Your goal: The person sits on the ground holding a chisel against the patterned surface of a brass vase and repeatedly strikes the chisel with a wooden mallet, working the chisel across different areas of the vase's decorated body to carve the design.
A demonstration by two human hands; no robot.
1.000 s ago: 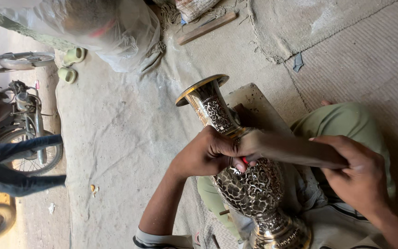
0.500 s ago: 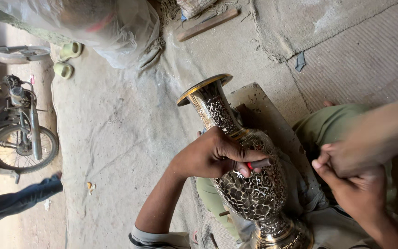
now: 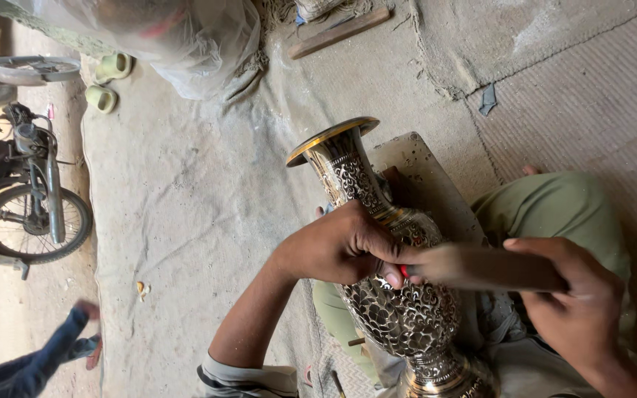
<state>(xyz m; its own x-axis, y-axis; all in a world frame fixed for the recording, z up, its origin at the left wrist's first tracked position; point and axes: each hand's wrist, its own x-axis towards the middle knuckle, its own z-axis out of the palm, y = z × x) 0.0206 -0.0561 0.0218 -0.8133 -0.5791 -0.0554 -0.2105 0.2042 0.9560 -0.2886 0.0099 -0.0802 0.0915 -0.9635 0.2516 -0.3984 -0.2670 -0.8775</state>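
Note:
A tall metal vase (image 3: 399, 317) with dark engraved patterns and a brass-coloured rim lies tilted across my lap, its mouth pointing up-left. My left hand (image 3: 340, 247) rests on the vase's shoulder, fingers pinching a small tool with a red part (image 3: 404, 271) against the surface. My right hand (image 3: 576, 309) grips a dark wooden stick or mallet (image 3: 481, 267), blurred by motion, whose end meets the tool at my left fingers. A flat board (image 3: 425, 173) lies under the vase's neck.
Grey cloth (image 3: 186, 214) covers the ground. A pair of green sandals (image 3: 105, 81) and a plastic-covered bundle (image 3: 186, 37) lie at the top. A motorbike (image 3: 23, 199) stands at left. Another person's leg (image 3: 31, 365) is at bottom left. A wooden strip (image 3: 340, 33) lies up top.
My right hand raised the stick away from the vase, then brought it back down onto the tool. The other person's legs moved down the left side. My left hand stayed put.

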